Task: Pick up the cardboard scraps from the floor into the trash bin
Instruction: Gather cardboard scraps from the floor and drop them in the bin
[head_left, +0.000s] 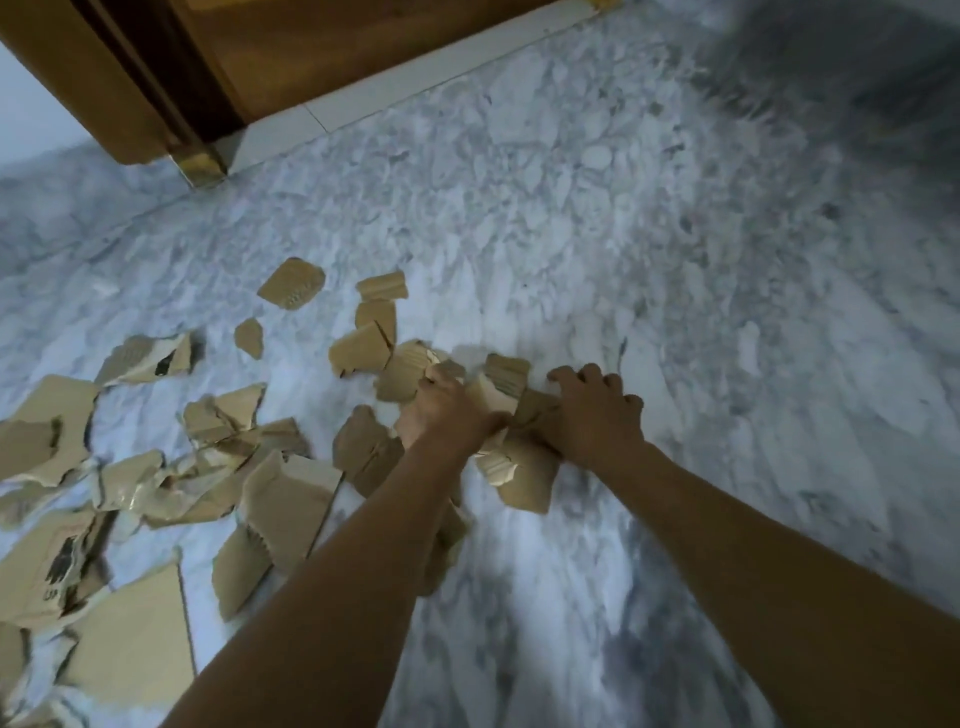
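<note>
Gathering is in hand: the left hand (448, 408) and right hand (597, 413) both curl their fingers around scraps (503, 376), and next they should probably lift them toward the unseen bin.

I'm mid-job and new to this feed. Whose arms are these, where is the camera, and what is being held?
There is no machine: these are a person's two bare arms, seen from one wide-angle camera worn on their head, looking down. Torn cardboard scraps lie scattered on a grey-white marble floor, mostly to the left; a wooden door frame stands at the top. The left hand grips a few scraps; the right hand is curled over the same bunch, though blur hides whether it grips. No trash bin is in view.
</note>
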